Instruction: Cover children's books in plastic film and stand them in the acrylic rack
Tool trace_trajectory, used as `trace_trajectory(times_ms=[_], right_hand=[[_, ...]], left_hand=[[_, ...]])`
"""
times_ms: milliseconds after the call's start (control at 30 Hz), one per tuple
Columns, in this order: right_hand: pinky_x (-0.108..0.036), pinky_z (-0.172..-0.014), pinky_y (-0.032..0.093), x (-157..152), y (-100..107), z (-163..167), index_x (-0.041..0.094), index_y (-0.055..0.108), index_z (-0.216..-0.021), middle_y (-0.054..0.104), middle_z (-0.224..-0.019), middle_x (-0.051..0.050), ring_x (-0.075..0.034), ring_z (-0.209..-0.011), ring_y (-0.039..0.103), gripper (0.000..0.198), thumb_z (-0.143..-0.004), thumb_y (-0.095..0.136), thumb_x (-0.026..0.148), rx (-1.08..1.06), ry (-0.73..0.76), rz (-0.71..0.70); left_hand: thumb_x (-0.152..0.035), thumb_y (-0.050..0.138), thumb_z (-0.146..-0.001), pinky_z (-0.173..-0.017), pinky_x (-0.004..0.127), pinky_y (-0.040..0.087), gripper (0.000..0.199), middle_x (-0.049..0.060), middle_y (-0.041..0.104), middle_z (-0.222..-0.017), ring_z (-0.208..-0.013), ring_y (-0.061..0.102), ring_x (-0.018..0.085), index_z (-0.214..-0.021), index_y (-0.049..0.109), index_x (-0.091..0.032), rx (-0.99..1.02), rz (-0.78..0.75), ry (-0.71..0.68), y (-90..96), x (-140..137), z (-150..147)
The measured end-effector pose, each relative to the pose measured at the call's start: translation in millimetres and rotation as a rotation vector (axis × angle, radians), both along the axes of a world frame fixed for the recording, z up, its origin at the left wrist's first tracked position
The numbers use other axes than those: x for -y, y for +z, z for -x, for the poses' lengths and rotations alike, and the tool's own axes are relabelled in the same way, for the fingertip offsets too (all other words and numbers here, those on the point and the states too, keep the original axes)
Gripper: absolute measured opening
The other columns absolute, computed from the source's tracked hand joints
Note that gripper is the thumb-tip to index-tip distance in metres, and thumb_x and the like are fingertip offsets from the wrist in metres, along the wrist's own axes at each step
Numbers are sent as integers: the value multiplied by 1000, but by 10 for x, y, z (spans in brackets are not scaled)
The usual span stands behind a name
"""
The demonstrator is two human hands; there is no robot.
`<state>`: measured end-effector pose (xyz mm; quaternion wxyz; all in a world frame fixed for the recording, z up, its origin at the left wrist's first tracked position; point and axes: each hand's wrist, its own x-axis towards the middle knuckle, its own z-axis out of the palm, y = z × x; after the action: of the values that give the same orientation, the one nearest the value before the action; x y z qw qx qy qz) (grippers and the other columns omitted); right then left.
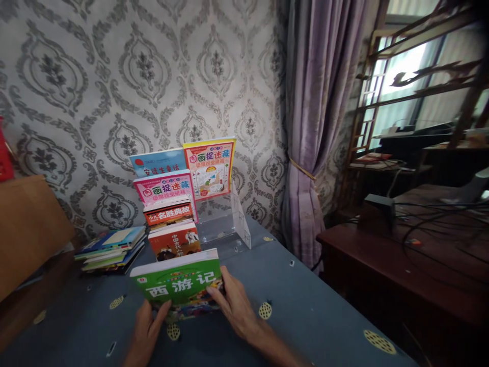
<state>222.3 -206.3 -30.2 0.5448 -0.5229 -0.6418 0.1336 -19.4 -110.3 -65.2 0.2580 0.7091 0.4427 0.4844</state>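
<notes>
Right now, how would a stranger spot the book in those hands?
On the blue table, find the clear rack. In front, the left hand and right hand hold the book. It is mostly green, unlike the orange-red book just behind it.

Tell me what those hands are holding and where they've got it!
A rectangular green paper book with white lettering: the left hand holds its lower left corner, the right hand its right edge, both thumbs in front.
</notes>
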Motion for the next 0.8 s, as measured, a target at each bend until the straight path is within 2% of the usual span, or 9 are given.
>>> trace_trajectory(times_ms=[167, 333, 467, 633, 800], right_hand=[[-28, -81, 50, 0, -4, 2, 26, 53, -109, 67, -96, -1, -19, -89, 64, 12, -100, 51, 33, -43, 26, 7], [-29, -82, 51, -16, -38, 6, 27, 54, -111, 68, -99, -2, -20, -91, 64, 14, -100, 51, 35, -31, 22, -32], [-29, -82, 50, -12, -26, -7, 27, 54, -113, 67, -98, -2, -20, -90, 64, 15, -100, 52, 35, -17, 9, -39], [-28, -81, 50, -44, -14, -47, 26, 56, -112, 66, -93, -2, -19, -84, 62, 14, -101, 49, 30, -4, 36, -45], [-28, -79, 49, -65, -28, -63, 26, 57, -113, 65, -93, -2, -18, -82, 61, 16, -102, 48, 31, -1, 37, -88]], left_hand=[[-71, 68, -71, -76, 40, 60, 55, 10, 77, -88, -86, 71, 31, -87, 73, -20, -30, 49, -20, -58, -45, 88], [-71, 68, -72, -66, 38, 59, 51, 8, 74, -75, -72, 69, 29, -78, 70, -20, -72, 30, -6, -16, -17, 75], [-72, 64, -74, -69, 38, 58, 52, 9, 75, -80, -76, 70, 30, -83, 65, -21, -55, -55, 14, 72, 39, -13], [-78, 58, -75, -53, 34, 50, 55, 3, 64, -63, -56, 64, 25, -82, 52, -24, -116, -233, 170, 149, 85, -67], [-76, 49, -84, -49, 31, 46, 52, -1, 57, -57, -49, 58, 20, -73, 47, -26, -201, -381, 178, 261, 99, -42]])
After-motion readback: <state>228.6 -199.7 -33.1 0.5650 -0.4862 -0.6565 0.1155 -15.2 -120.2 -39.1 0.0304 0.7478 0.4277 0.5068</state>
